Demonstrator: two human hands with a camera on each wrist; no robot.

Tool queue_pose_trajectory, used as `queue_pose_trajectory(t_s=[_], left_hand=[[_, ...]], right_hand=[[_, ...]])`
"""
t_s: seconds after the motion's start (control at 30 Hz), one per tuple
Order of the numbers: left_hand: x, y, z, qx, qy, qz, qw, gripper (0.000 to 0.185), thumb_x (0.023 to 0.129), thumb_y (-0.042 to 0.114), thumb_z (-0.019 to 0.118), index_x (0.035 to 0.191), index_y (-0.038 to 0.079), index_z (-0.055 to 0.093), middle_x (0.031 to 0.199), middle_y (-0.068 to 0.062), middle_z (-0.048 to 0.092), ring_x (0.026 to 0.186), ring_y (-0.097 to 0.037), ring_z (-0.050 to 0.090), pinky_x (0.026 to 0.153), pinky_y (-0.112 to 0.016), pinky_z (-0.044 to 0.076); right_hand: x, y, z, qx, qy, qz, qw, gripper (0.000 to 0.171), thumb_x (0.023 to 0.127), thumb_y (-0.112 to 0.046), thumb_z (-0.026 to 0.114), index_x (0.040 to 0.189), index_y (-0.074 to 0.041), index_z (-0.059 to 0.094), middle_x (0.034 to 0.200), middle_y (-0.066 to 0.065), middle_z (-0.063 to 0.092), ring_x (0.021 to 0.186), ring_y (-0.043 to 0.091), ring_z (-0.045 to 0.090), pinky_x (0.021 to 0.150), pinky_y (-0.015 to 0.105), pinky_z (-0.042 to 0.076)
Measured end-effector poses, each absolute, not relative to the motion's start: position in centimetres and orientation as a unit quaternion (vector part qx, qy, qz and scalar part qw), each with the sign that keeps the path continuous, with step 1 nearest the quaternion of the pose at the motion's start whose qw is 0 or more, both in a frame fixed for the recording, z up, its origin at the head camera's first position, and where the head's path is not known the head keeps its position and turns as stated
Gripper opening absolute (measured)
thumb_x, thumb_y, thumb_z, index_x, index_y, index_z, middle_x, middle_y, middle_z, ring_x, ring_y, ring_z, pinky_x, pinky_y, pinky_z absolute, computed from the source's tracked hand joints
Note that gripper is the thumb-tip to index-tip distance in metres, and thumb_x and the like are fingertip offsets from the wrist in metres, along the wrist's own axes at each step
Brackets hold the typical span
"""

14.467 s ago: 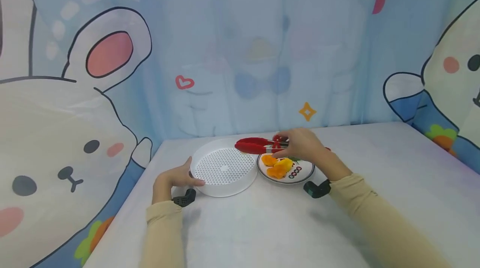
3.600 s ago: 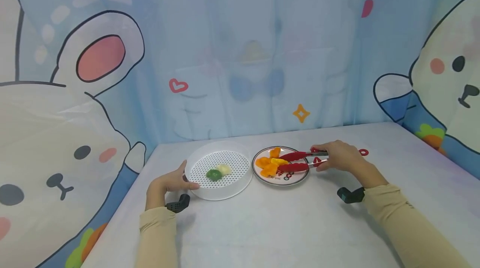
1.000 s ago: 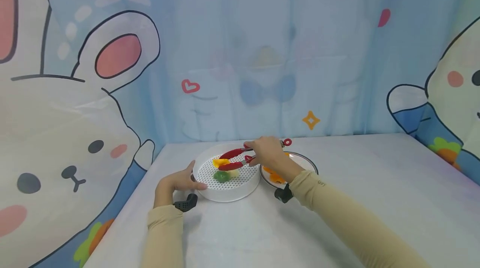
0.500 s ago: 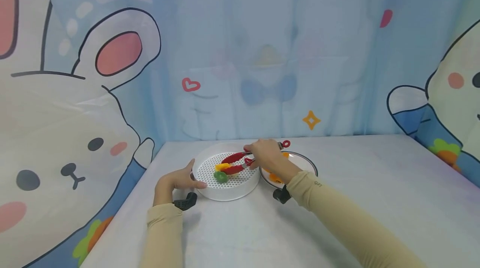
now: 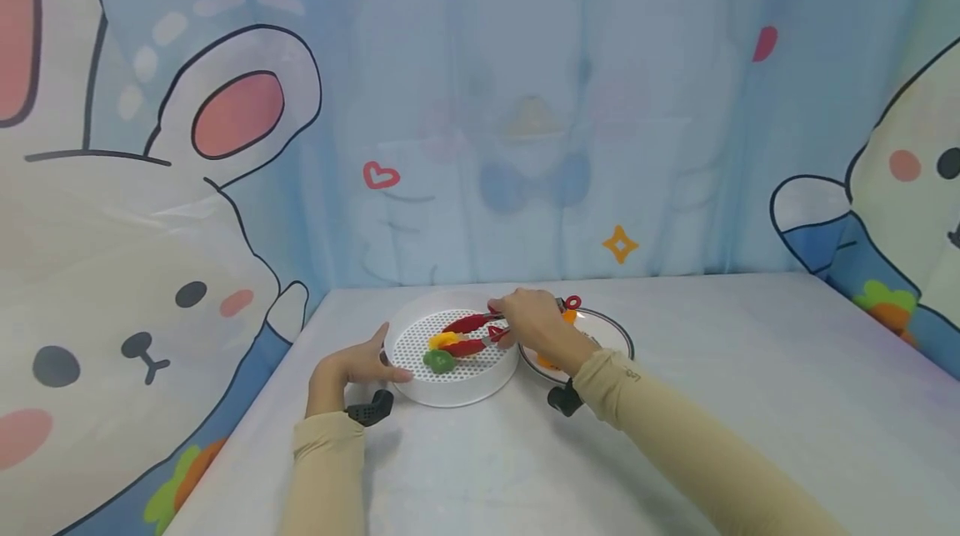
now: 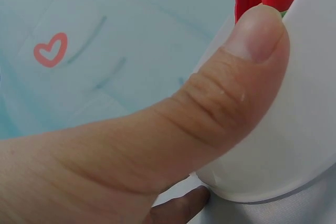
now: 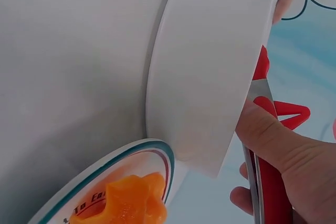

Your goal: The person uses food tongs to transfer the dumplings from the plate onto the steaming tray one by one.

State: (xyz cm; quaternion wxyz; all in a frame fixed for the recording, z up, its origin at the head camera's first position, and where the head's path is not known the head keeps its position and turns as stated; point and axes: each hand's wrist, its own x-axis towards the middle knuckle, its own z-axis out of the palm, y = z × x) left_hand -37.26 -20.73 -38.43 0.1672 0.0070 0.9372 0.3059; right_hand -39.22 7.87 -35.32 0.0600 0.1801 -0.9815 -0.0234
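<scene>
Gripping red tongs (image 5: 474,334) – right hand (image 5: 531,321) fingers curled; left hand (image 5: 358,364) clasping white strainer (image 5: 452,390) rim.

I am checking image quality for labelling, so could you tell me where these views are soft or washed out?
Head view: evenly lit, small pieces in the steamer tray slightly soft. Left wrist view: the thumb fills the frame. Right wrist view: the tray wall is bright, nearly featureless.

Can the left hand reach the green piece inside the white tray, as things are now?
Probably yes. The left hand holds the white tray at its rim, and the green piece lies just inside, on that near side. Only the low wall stands between them, though the red tongs in the right hand are close above it.
</scene>
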Motion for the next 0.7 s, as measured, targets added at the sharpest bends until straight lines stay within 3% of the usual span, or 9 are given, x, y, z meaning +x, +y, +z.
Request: queue_pose_trajectory(t_s=[0.27,0.7], left_hand=[[-37.1,-20.7,-38.4,0.008,0.935,0.313,0.170,0.123,0.070,0.053,0.078,0.154,0.014,-0.004,0.159,-0.020,0.008,0.144,-0.043,0.016,0.110,-0.066,0.020],[-36.7,-20.6,-38.2,0.010,0.931,0.325,0.165,0.124,0.069,0.052,0.079,0.154,0.013,-0.003,0.159,-0.020,0.007,0.144,-0.044,0.012,0.110,-0.067,0.019]], right_hand=[[-39.2,8.5,-35.7,0.191,-0.978,-0.033,0.079,0.080,0.067,-0.052,0.079,0.137,-0.026,0.052,0.120,0.005,0.068,0.095,0.022,0.064,0.079,0.036,0.056],[-38.4,10.6,-35.7,0.171,-0.975,0.046,0.132,0.087,0.065,-0.051,0.082,0.140,-0.024,0.048,0.127,0.002,0.064,0.108,0.025,0.063,0.088,0.042,0.052]])
